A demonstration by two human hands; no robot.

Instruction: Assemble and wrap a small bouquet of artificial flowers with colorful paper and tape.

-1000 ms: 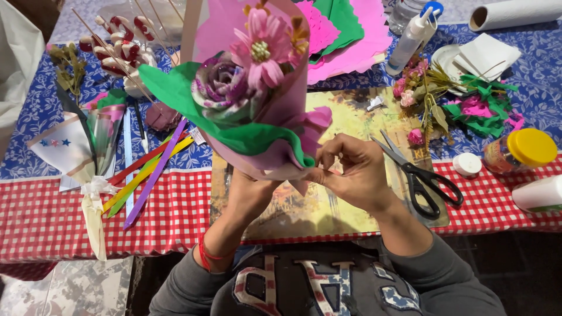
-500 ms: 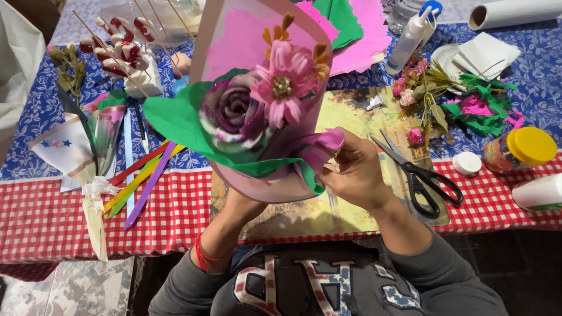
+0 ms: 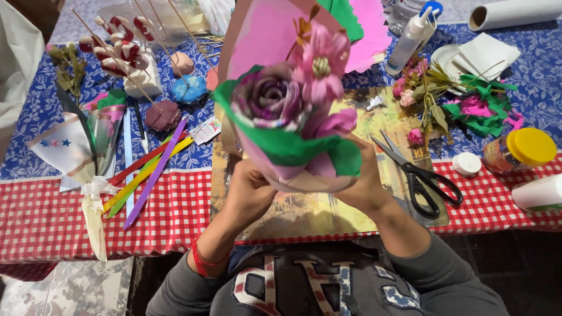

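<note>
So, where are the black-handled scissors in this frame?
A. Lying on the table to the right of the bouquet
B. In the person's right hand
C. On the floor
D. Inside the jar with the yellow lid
A: the scissors lie flat on the table, right of the paper bouquet, which both the left hand and right hand hold.

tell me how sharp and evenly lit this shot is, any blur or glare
Head view: the paper bouquet, held close to the lens by the left hand and right hand, looks slightly soft; the scissors and table items are crisper. Light is even and diffuse with faint shadows; no strong glare, only a mild sheen on the yellow jar lid. Table edges bow slightly from the wide lens.
</note>
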